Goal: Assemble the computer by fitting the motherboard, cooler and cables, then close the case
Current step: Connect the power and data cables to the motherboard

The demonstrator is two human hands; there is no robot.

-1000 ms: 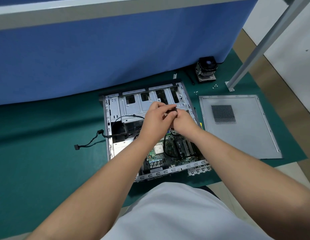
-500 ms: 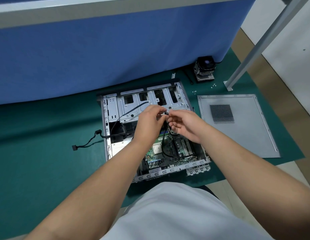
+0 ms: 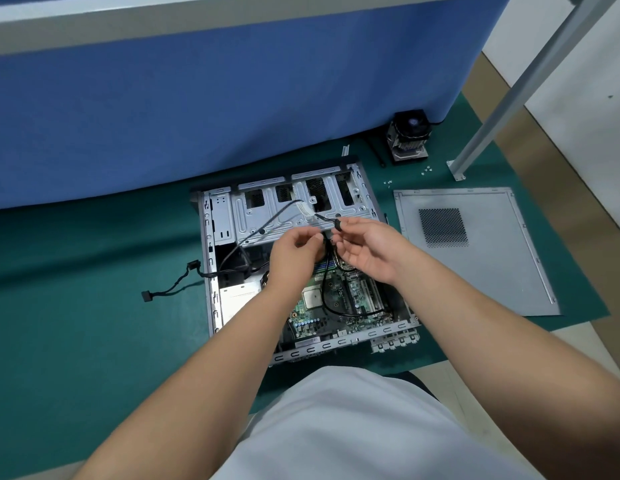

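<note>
An open grey computer case lies flat on a green mat. The green motherboard sits inside it, partly hidden by my arms. Both hands hover over the case's middle. My left hand pinches a black cable that loops down over the board. My right hand pinches a small black connector between thumb and forefinger; a thin wire runs from it to a white plug over the drive bay. The cooler stands apart at the back right.
The case's side panel lies flat on the mat to the right. Another black cable trails out of the case's left side. Small screws lie near a metal table leg. A blue cloth-covered wall rises behind.
My hands have drawn apart. The right hand moved right with the small connector, and a white plug and thin wire over the drive bay have come into view.
</note>
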